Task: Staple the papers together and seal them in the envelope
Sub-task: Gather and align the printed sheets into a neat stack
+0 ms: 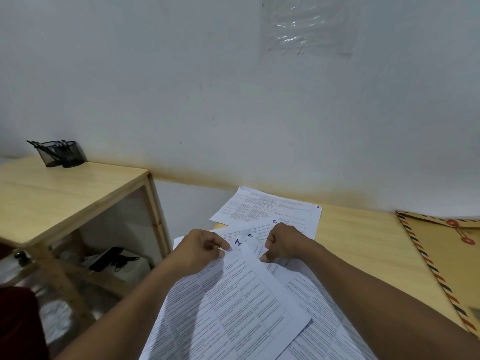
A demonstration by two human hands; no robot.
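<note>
Left hand (200,248) fingers (225,248) pinching the far corner of the top white printed paper sheets (246,307); right hand (285,242) curled, gripping those beneath. Long axis toward the body, across the pale wooden worktop (363,242). Brown striped-edged envelope (446,258) well off rightward, nearer the right hand.

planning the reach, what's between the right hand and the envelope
In the head view, only bare wooden desktop lies between the right hand and the envelope, past the papers.

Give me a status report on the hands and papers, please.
Left hand pinches white printed sheet numbered 1. Right hand grips white sheets beside it. Brown striped-edge paper envelope lies apart, right.
</note>
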